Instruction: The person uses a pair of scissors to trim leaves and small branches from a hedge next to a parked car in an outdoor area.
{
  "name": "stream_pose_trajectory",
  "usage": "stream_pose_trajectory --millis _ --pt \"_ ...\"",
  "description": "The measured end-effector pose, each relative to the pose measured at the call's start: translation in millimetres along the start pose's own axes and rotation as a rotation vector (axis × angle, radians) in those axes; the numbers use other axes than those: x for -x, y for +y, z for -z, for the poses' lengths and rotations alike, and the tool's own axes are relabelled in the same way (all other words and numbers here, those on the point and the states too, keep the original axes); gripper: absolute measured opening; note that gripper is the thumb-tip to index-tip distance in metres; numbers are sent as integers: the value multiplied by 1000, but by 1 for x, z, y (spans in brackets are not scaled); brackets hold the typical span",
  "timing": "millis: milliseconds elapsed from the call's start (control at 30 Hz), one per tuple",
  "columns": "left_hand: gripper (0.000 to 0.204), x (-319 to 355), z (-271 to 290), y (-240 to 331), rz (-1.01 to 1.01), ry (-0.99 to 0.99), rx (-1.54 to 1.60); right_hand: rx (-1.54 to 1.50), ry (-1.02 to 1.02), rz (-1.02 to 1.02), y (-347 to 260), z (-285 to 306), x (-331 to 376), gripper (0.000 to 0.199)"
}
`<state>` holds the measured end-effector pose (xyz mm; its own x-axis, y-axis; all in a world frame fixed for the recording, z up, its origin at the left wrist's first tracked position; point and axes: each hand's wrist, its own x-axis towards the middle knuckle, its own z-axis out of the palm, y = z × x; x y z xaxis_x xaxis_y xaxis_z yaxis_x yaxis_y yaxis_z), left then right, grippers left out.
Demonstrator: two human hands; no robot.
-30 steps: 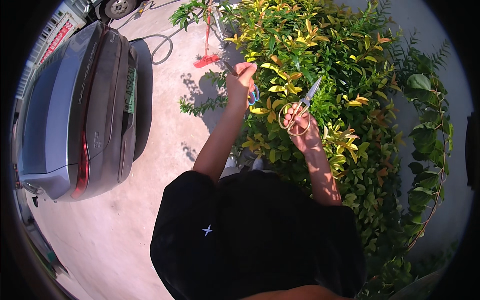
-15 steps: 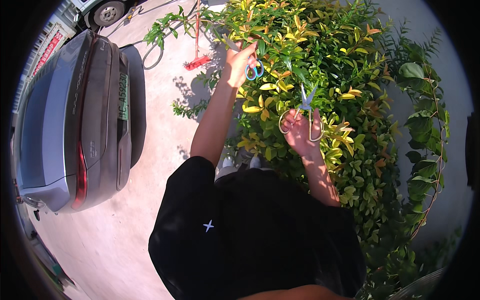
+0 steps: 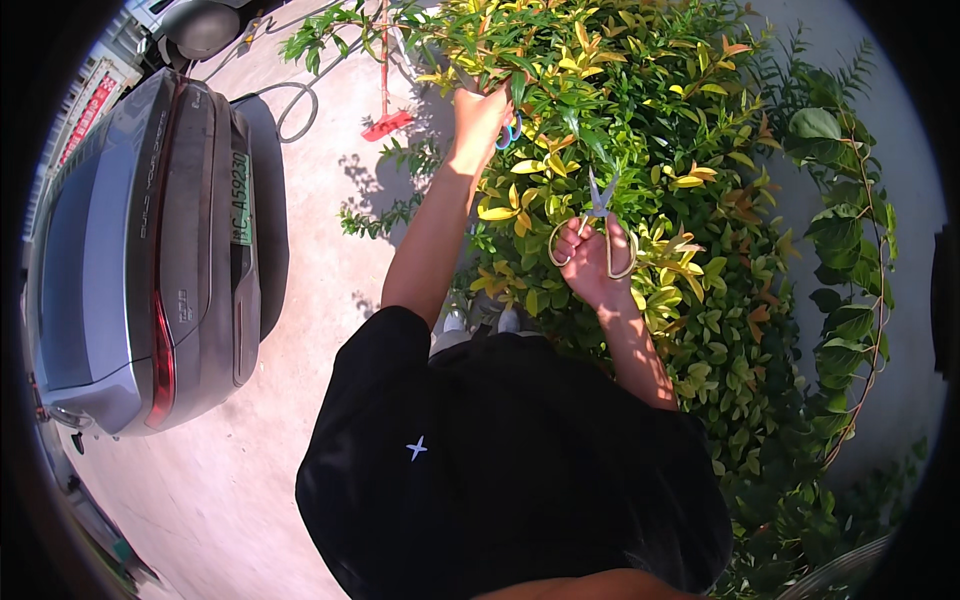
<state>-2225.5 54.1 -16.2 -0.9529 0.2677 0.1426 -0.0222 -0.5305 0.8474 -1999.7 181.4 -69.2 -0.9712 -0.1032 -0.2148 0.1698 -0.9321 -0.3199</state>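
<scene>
At the far left side of a bushy shrub (image 3: 640, 130) with green and yellow leaves, my left hand (image 3: 480, 120) is closed round a pair of blue-handled scissors (image 3: 509, 131). Only part of their finger loops shows; the blades are hidden by the hand and leaves. Leaves and stems touch that hand, but I cannot tell whether it also grips one. Nearer to me, my right hand (image 3: 597, 268) holds gold-handled scissors (image 3: 599, 207) by their large loops. Their tips point away from me with the blades slightly apart, in front of the foliage.
A grey car (image 3: 190, 240) stands on the pale concrete (image 3: 310, 290) to my left. Beyond it lie a dark hose (image 3: 300, 125) and a red broom (image 3: 386, 124). A leafy vine (image 3: 850, 240) climbs along the wall (image 3: 915, 170) at right.
My left hand has turned, so the blue loops show less and the blade seen before is hidden. The gold-handled scissors' blades have drawn closer together. The view has shifted slightly.
</scene>
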Motion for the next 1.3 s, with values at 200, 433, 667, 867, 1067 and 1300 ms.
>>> stream_pose_trajectory --millis 200,433,667,867,1067,1300 --pt "8 4 8 0 -12 125 -98 51 85 -30 -1 7 -16 55" --pt "17 21 53 -9 39 272 -1 190 409 -23 5 6 -56 44" --pt "9 61 68 19 6 388 -155 178 406 -99 18 14 -73 41" --pt "9 67 99 14 33 402 -92 142 367 -135 45 11 -54 42" --pt "7 78 113 19 33 415 -155 135 405 -304 41 11 -69 44" --pt "12 96 123 9 53 472 -97 339 399 -97 51 48 -100 28"
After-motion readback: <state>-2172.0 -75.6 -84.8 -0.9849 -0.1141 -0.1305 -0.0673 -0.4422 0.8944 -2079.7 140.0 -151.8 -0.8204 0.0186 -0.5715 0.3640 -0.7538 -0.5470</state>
